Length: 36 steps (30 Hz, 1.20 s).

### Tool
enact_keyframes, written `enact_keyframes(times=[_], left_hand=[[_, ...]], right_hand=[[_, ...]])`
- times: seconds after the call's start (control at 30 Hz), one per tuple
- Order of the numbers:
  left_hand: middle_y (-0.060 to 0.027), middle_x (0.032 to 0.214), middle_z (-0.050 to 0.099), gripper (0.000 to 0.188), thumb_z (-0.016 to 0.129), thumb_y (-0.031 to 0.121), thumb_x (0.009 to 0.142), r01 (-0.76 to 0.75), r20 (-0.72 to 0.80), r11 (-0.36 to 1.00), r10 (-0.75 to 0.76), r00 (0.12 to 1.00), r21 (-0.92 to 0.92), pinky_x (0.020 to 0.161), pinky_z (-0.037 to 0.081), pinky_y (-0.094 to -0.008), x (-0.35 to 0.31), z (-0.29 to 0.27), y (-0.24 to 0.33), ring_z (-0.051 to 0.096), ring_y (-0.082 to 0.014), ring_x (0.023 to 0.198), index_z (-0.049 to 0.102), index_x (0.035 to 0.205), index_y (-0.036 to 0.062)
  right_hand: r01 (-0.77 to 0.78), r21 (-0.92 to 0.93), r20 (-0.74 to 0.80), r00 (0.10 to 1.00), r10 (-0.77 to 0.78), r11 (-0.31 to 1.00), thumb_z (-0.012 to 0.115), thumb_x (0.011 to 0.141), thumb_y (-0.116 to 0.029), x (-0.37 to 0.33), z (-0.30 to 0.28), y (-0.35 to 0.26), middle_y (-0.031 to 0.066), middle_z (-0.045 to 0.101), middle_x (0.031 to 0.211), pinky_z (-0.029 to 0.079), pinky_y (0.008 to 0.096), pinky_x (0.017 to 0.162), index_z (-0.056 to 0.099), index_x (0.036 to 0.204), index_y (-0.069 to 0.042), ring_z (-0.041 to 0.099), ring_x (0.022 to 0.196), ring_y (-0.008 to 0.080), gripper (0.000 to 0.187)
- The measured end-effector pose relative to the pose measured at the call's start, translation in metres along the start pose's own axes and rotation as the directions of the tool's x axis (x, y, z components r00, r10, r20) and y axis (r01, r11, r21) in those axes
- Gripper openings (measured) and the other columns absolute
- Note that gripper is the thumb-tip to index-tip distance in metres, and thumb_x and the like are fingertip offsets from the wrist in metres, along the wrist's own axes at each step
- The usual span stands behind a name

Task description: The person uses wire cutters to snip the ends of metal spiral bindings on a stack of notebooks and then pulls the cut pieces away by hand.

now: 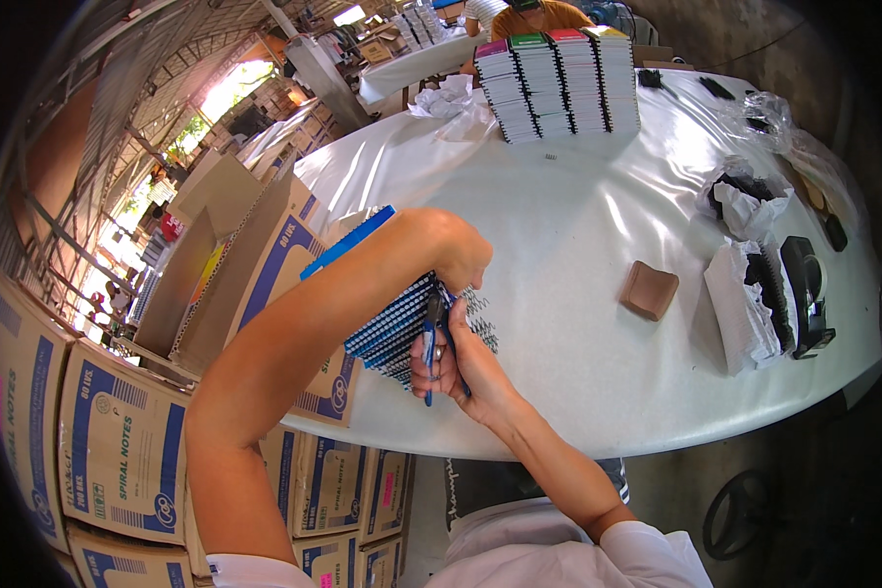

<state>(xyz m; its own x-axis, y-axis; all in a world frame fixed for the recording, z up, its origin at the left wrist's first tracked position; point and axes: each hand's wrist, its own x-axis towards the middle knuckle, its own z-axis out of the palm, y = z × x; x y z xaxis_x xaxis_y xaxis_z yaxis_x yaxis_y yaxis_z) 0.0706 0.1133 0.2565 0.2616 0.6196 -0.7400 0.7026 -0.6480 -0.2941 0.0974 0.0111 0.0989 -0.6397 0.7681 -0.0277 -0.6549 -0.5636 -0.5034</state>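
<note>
My right hand [470,365] is closed around the blue handles of a pair of pliers [428,343]. The dark jaws point away from me, up to the left hand. Bent sharply at the wrist, my left hand [461,253] reaches over a pile of spiral notebooks [387,328] with blue covers. Its fingers curl down beside the plier jaws, mostly hidden; what they grip cannot be made out. Thin dark wire coil ends [482,323] stick out at the right side of the pile. My left forearm covers part of the notebooks.
Tall stacks of spiral books [559,88] stand at the table's far side, near a seated person. To the right lie a brown block [648,290], a black tape dispenser [806,294] and paper-wrapped black coils [745,304]. An open carton [230,255] and stacked cartons [122,441] flank the left.
</note>
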Motion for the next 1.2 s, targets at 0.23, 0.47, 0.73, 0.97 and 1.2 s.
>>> enact_keyframes(times=[0.23,0.47,0.73,0.97,1.2], left_hand=[[-0.0109,0.12,0.065,0.045,0.059,0.009,0.079,-0.017,0.012,1.0,0.017,1.0,0.016,0.088,0.05,-0.038,0.007,-0.002,0.002,0.063,-0.029,0.106,0.064,0.124,0.0134],[-0.0131,0.12,0.065,0.04,0.055,0.013,0.085,-0.032,0.033,0.999,0.031,0.999,0.008,0.084,0.051,-0.0415,0.019,0.007,-0.006,0.064,-0.0311,0.104,0.065,0.124,0.0159],[-0.0137,0.128,0.061,0.056,0.06,0.011,0.078,0.041,0.077,0.999,-0.039,0.996,-0.018,0.096,0.046,-0.0383,0.024,0.01,-0.004,0.06,-0.0311,0.114,0.057,0.133,0.0205],[-0.0135,0.125,0.062,0.053,0.066,0.021,0.081,-0.01,0.066,1.0,0.01,0.998,0.014,0.094,0.046,-0.0382,0.024,0.014,-0.003,0.06,-0.0303,0.112,0.056,0.134,0.0219],[-0.0122,0.124,0.064,0.051,0.065,0.022,0.082,-0.027,0.059,0.999,0.026,0.998,0.019,0.093,0.047,-0.038,0.028,0.015,-0.005,0.061,-0.0302,0.11,0.058,0.132,0.0217]], right_hand=[[-0.022,-0.027,-0.037,0.999,0.021,0.999,0.023,0.092,-0.07,-0.005,-0.004,0.003,0.0057,0.051,0.065,0.053,0.0348,0.062,0.059,0.085,-0.002,0.055,0.057,0.0212,0.077],[0.019,-0.029,0.009,1.0,-0.019,0.999,0.02,0.091,-0.071,0.0,-0.007,0.0,0.0116,0.063,0.077,0.055,0.0369,0.068,0.062,0.089,-0.001,0.066,0.071,0.0263,0.082],[-0.005,-0.009,-0.019,1.0,0.004,1.0,0.021,0.093,-0.069,-0.003,-0.004,0.001,0.01,0.06,0.07,0.054,0.0365,0.065,0.061,0.088,-0.002,0.062,0.062,0.0255,0.079],[-0.071,0.101,0.096,0.993,0.061,0.992,0.024,0.091,-0.071,-0.002,-0.017,0.004,0.0049,0.048,0.063,0.049,0.0341,0.058,0.058,0.083,-0.004,0.047,0.053,0.0196,0.076],[0.012,-0.031,-0.018,1.0,-0.013,0.999,0.021,0.091,-0.071,-0.002,-0.011,0.014,0.0118,0.062,0.075,0.055,0.0371,0.069,0.062,0.089,-0.002,0.064,0.069,0.0251,0.08]])
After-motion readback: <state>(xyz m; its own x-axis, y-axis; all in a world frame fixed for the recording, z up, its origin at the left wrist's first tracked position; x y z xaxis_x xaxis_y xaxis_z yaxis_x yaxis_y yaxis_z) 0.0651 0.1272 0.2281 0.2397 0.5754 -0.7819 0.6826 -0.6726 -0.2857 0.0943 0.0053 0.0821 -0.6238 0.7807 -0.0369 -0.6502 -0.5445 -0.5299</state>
